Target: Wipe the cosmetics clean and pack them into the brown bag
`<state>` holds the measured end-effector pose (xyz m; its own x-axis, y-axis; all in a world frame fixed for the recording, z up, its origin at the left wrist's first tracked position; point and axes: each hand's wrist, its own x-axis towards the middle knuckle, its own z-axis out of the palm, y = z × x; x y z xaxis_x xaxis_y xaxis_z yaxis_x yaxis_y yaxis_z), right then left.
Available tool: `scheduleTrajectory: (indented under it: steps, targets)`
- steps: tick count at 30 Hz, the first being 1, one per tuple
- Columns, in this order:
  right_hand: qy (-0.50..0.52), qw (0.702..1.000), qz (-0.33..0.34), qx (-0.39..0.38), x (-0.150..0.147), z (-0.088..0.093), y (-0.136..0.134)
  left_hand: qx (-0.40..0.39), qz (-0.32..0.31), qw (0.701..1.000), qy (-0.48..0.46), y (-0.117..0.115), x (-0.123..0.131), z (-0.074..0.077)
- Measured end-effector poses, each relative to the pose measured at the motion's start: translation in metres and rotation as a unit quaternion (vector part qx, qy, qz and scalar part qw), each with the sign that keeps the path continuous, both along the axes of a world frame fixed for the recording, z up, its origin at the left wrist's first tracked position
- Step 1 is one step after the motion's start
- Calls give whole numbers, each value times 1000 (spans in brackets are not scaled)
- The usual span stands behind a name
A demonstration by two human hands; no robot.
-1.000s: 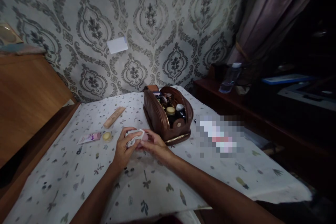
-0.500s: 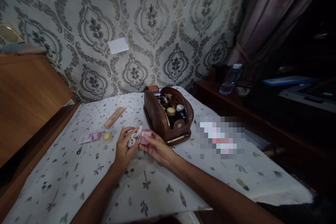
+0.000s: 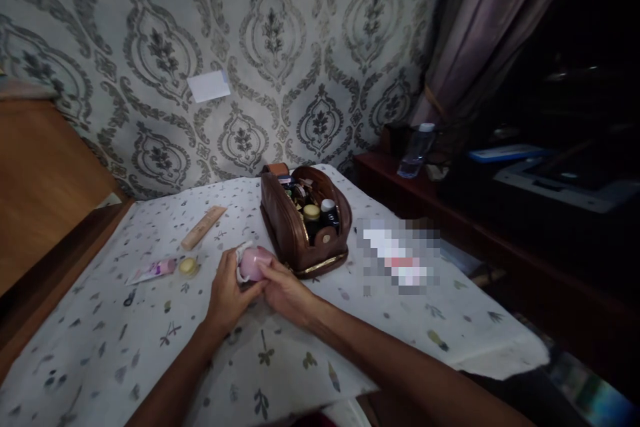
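Between my two hands is a small pink rounded container (image 3: 253,264), its smooth side turned up. A white curled cord or band (image 3: 242,276) lies around its left side; what it is exactly I cannot make out. My left hand (image 3: 226,290) is closed around the band and the container from the left. From the right, my right hand (image 3: 287,290) grips the container, thumb on its surface. Just beyond them a brown toiletry bag (image 3: 280,223) stands unzipped, with bottles and jars inside, among them a yellow-lidded jar (image 3: 311,217) and a dark bottle with a white cap (image 3: 329,211).
On the patterned tablecloth (image 3: 210,373), to the left, lie a tan tube (image 3: 203,228), a white and purple tube (image 3: 153,270) and a small yellow-lidded jar (image 3: 189,267). A blurred-out item (image 3: 395,257) lies right of the bag. A water bottle (image 3: 417,152) stands on the dark red ledge.
The pink container has been turned, so its rounded side now faces up and the white band is mostly behind it. My view has shifted slightly to the right.
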<state>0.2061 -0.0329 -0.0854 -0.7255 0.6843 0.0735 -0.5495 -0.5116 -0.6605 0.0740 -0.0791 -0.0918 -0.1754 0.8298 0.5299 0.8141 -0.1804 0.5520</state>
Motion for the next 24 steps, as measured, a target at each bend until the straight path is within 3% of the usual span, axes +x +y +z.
scheduleTrajectory:
  steps: [5,13,24]
  targets:
    - [-22,998,58,-17,-1,-3,6,27,-34,999,7,-1,-2,4]
    - [-15,996,20,-84,2,-9,12,69,-87,993,29,-4,-4,13]
    - [-49,995,26,-82,0,-13,10,73,-96,984,131,-5,-9,9]
